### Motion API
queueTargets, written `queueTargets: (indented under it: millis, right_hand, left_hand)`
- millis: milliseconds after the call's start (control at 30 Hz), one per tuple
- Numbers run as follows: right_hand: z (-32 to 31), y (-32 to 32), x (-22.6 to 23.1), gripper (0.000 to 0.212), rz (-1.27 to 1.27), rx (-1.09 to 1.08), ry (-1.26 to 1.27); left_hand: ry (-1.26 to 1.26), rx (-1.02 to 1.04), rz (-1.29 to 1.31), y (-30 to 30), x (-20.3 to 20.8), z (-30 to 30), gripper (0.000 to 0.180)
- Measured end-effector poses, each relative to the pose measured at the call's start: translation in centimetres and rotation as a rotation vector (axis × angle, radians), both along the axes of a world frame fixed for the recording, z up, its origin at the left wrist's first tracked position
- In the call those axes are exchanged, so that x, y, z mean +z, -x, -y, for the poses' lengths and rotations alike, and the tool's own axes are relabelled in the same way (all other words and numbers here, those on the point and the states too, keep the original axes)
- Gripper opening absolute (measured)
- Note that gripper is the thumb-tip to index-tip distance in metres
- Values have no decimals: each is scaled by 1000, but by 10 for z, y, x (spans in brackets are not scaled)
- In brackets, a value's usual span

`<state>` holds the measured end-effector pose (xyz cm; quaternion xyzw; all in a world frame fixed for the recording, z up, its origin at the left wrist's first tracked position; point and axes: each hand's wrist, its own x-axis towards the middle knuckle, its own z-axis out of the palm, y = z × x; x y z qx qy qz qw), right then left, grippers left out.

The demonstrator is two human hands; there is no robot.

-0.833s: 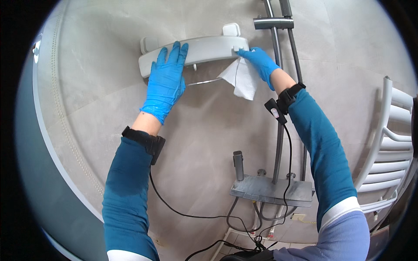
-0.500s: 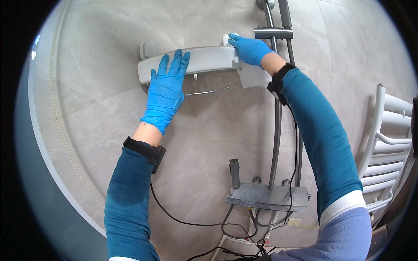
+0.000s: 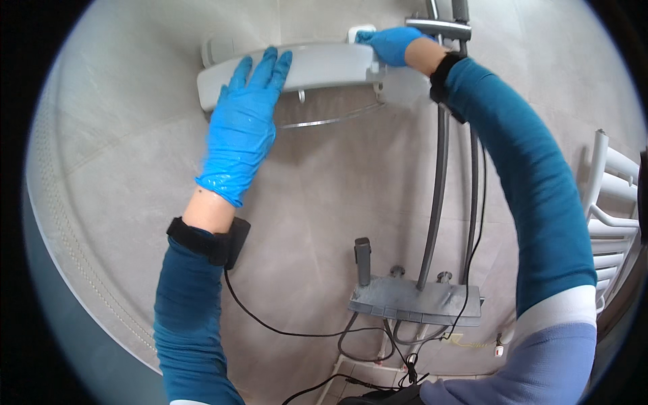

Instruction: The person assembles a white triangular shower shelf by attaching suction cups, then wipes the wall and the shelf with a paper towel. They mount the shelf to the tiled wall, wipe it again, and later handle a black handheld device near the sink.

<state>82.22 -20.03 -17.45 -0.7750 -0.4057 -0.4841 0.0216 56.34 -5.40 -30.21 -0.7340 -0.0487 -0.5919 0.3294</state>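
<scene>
A white curved wall shelf (image 3: pixel 327 66) is fixed to the tiled wall, with a small hook and a thin metal rail (image 3: pixel 331 121) beneath it. My left hand (image 3: pixel 244 125), in a blue glove, lies on the shelf's front left part with its fingers stretched out. My right hand (image 3: pixel 391 46), also gloved in blue, is closed at the shelf's right end, its fingertips against a white mount (image 3: pixel 361 32). From under that hand hangs a pale, blurred piece that looks like a cloth (image 3: pixel 408 89). Another white mount (image 3: pixel 219 48) shows behind the shelf's left end.
Right of the shelf runs a dark shower rail (image 3: pixel 437 196) with a hose, down to a grey mixer ledge (image 3: pixel 413 300). A white towel radiator (image 3: pixel 607 229) stands at the right. Black cables (image 3: pixel 304 333) cross below my arms. At left hangs a beaded chain (image 3: pixel 74 246).
The view has shifted, so the shelf sits higher and slightly left. My right hand has slid a little rightward along the shelf's end. My left hand stays laid on the shelf.
</scene>
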Motion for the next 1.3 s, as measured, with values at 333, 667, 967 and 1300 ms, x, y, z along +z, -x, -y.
queueTargets:
  millis: [333, 667, 967, 1300]
  right_hand:
    - [8, 46, 21, 43, -73, 205, 49]
    - [-80, 191, 46, 26, 315, 564, 368]
    - [-123, 210, 36, 28, 197, 594, 265]
    - [-165, 186, 71, 24, 270, 603, 313]
  left_hand:
    - [132, 61, -80, -2, 7, 3, 73]
    - [83, -276, 35, 0, 2, -5, 57]
    - [325, -492, 82, -3, -7, -13, 57]
    - [64, -373, 161, -6, -7, -15, 47]
